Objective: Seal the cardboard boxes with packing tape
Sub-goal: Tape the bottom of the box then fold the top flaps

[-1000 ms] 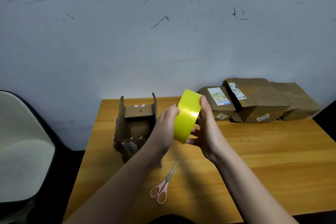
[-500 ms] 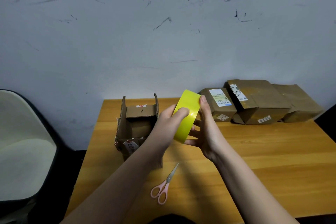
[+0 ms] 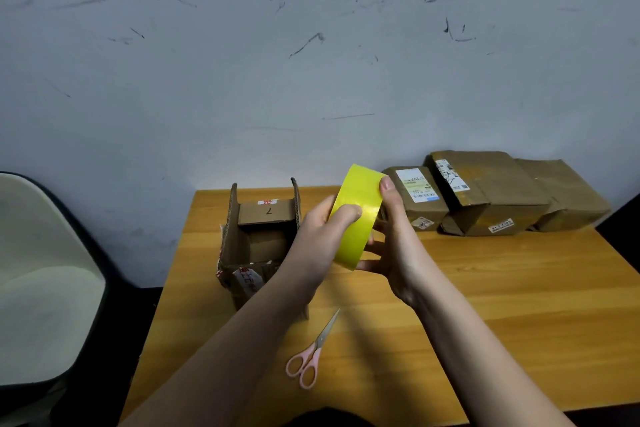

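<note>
A yellow roll of packing tape [image 3: 356, 204] is held up above the wooden table [image 3: 502, 288], between both hands. My left hand [image 3: 322, 236] grips its near side, thumb pressed on the outer band. My right hand [image 3: 394, 246] holds the far side, fingers through the core and index finger on the top edge. An open cardboard box [image 3: 259, 236] with upright flaps stands on the table just left of my left hand. Pink-handled scissors [image 3: 308, 354] lie on the table below my arms.
Three taped brown boxes [image 3: 485, 194] sit in a row at the table's back right against the scuffed wall. A white chair with a dark frame [image 3: 38, 288] stands left of the table.
Both hands and the tape roll have stayed nearly in place; my left thumb has slid slightly along the roll's outer band.
</note>
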### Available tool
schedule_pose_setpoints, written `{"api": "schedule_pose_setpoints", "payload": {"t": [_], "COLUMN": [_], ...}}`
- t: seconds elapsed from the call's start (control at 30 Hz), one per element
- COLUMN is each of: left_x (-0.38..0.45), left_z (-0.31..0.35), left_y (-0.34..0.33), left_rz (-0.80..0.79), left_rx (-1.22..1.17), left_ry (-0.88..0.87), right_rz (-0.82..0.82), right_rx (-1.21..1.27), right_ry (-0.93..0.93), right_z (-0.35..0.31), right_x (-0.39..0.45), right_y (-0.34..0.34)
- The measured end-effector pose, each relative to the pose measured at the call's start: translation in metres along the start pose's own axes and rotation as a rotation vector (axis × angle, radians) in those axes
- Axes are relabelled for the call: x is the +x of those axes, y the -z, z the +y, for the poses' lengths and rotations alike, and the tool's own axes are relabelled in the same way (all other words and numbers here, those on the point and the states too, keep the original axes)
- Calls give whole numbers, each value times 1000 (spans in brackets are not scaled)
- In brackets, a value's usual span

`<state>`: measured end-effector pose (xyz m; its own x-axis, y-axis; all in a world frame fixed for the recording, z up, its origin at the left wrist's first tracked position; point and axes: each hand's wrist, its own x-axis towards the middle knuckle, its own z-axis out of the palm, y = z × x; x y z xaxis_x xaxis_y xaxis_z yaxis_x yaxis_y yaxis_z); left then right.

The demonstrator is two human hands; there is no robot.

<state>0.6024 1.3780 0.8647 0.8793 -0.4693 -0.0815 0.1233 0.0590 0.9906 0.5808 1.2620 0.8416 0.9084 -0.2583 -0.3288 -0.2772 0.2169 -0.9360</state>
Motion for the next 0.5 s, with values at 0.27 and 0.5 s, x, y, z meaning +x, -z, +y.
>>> {"api": "schedule_pose_setpoints", "payload": {"t": [0.27, 0.5], "left_x": [2, 2], "left_z": [2, 10], "left_y": [1, 10], "left_rz": [101, 226], "left_rx": [6, 632], "left_ry": [25, -146], "right_rz": [54, -77], "right_rx": [-149, -717], "right_ry": [89, 429], "right_z": [-8, -34], "right_x": [-5, -16], "right_y": [1, 32]}}
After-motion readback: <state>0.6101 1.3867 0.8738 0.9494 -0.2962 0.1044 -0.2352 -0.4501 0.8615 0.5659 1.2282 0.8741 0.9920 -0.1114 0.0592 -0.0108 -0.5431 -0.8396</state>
